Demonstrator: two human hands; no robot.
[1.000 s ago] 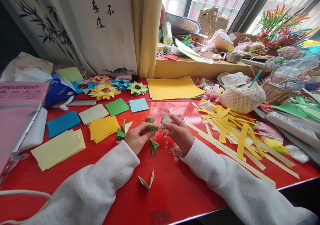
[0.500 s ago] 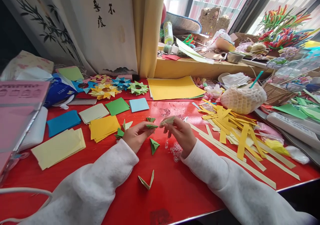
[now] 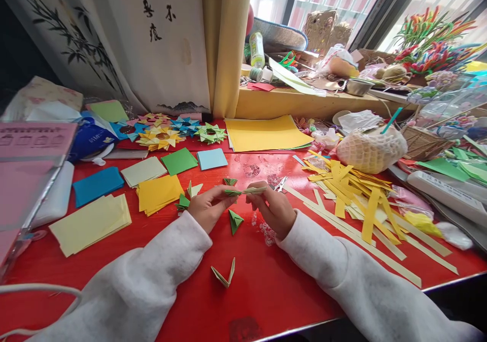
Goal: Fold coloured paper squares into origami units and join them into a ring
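Observation:
My left hand (image 3: 207,207) pinches a small green folded paper piece (image 3: 233,192) just above the red table (image 3: 266,291). My right hand (image 3: 272,207) pinches a pale yellow folded paper piece (image 3: 255,190), held flat and edge-on. The two pieces meet tip to tip between my hands. A green folded triangle (image 3: 235,220) lies on the table right below them. Another small green piece (image 3: 229,181) sits just beyond my fingers. A pale yellow folded pair (image 3: 224,275) lies nearer me between my sleeves.
Stacks of yellow (image 3: 158,194), green (image 3: 178,161), blue (image 3: 98,184) and light blue (image 3: 211,159) paper squares lie left. Finished paper stars (image 3: 208,134) sit at the back. Yellow paper strips (image 3: 361,195) and a netted bundle (image 3: 369,149) fill the right. Large yellow sheets (image 3: 264,133) lie behind.
My right hand has tipped the pale yellow piece from upright to flat and brought it to the green piece in my left hand. The left hand has hardly moved.

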